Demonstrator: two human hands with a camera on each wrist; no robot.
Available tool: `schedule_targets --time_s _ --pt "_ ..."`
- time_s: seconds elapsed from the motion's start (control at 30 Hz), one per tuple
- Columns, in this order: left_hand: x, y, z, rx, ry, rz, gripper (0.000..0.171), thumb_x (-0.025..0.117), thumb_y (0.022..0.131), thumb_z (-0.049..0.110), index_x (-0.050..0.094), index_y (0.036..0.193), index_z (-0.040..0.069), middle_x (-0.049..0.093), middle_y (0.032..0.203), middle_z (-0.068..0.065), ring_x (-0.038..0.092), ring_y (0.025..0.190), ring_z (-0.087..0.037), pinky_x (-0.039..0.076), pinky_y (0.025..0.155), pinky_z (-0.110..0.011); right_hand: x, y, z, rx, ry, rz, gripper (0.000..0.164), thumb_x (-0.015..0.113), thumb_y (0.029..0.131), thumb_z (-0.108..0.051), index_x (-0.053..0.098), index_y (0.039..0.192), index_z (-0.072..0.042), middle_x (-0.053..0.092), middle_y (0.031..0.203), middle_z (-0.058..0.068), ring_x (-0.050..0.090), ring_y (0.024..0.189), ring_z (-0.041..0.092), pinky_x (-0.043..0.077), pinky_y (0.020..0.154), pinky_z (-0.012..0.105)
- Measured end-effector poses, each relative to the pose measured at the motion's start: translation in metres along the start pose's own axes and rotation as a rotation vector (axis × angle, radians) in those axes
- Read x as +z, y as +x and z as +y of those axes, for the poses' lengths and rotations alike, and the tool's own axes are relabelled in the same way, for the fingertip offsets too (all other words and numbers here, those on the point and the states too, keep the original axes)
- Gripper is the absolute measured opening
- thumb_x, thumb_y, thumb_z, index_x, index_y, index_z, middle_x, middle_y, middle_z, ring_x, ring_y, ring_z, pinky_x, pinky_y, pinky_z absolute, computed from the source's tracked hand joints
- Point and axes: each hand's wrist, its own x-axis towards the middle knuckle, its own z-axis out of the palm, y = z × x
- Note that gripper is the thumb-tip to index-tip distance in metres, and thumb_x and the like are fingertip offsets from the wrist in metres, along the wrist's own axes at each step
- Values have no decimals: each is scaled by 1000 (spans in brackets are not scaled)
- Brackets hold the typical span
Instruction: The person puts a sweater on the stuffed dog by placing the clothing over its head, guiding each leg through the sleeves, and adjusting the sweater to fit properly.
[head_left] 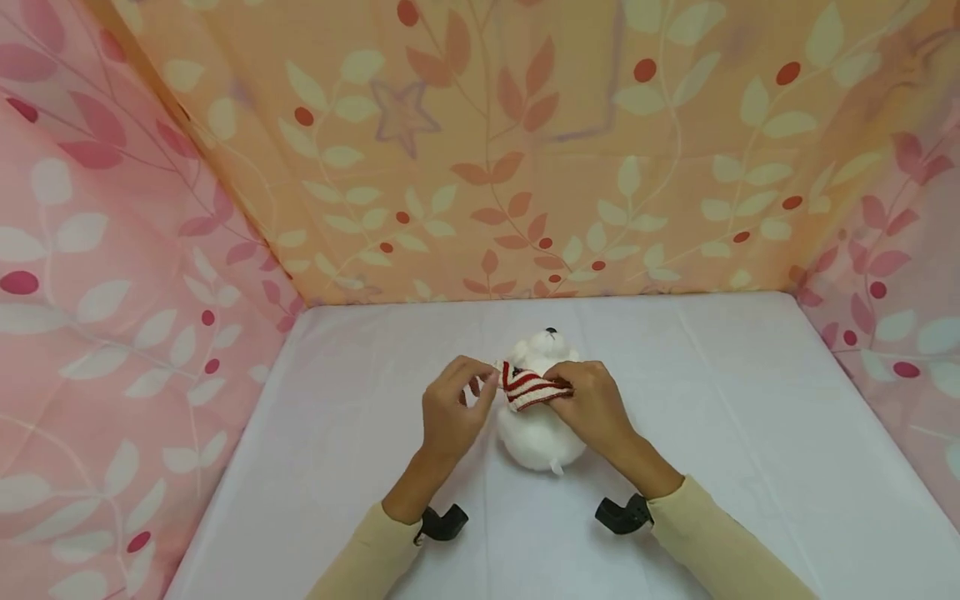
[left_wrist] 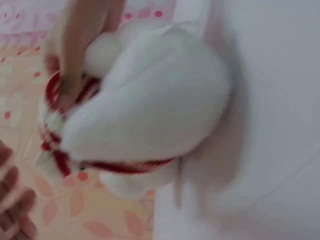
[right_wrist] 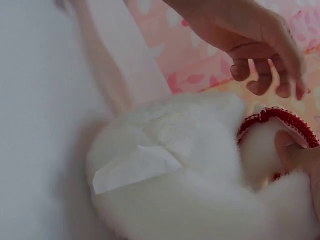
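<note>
A white plush bear (head_left: pixel 540 440) with a dark nose lies on the table, its head toward the back wall. Around its upper body is a red-and-white striped knit sweater (head_left: pixel 531 389). My right hand (head_left: pixel 596 407) pinches the sweater's edge at the bear's right side, thumb tucked inside the red hem (right_wrist: pixel 287 116) in the right wrist view. My left hand (head_left: pixel 452 410) hovers by the sweater's left side. Its fingers are loosely bent and hold nothing, and the right wrist view shows this left hand (right_wrist: pixel 255 37) apart from the bear's fur (right_wrist: pixel 185 135).
A white cloth covers the table (head_left: pixel 337 467). Leaf-patterned curtains stand behind (head_left: pixel 487 167) and at both sides. Black wrist devices (head_left: pixel 444 523) hang below the sleeves. A white fabric tag (right_wrist: pixel 135 169) sticks out of the bear's rear.
</note>
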Motion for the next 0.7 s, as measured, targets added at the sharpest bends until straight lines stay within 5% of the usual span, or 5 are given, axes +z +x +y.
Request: schedule_targets --time_s 0.13,0.27,0.47,0.7 --pt "-10 12 -3 -276 116 -113 12 74 93 29 77 90 18 64 84 2 57 64 -11 42 52 -27 -4 1 0 -2 15 -24 29 90 68 2 77 93 -6 76 87 4 67 78 24 50 82 47" --pt "-15 17 -2 -459 183 -297 20 74 91 45 77 86 26 65 87 7 55 69 -9 43 54 -31 -8 1 -1 -32 23 -68 29 83 73 7 77 98 -6 77 92 4 67 81 23 51 82 47" --pt "-16 23 0 -576 55 -425 18 76 89 44 77 83 27 66 89 16 58 71 -10 47 55 -32 -9 3 1 -58 37 -95 29 75 77 11 78 101 -6 75 87 1 64 77 19 50 81 46" --pt "-11 28 -4 -614 -283 -413 12 74 94 20 77 91 10 66 99 0 59 73 -16 46 63 -27 -4 5 1 48 109 -62 25 80 74 9 81 91 -8 76 86 0 63 73 17 48 69 37"
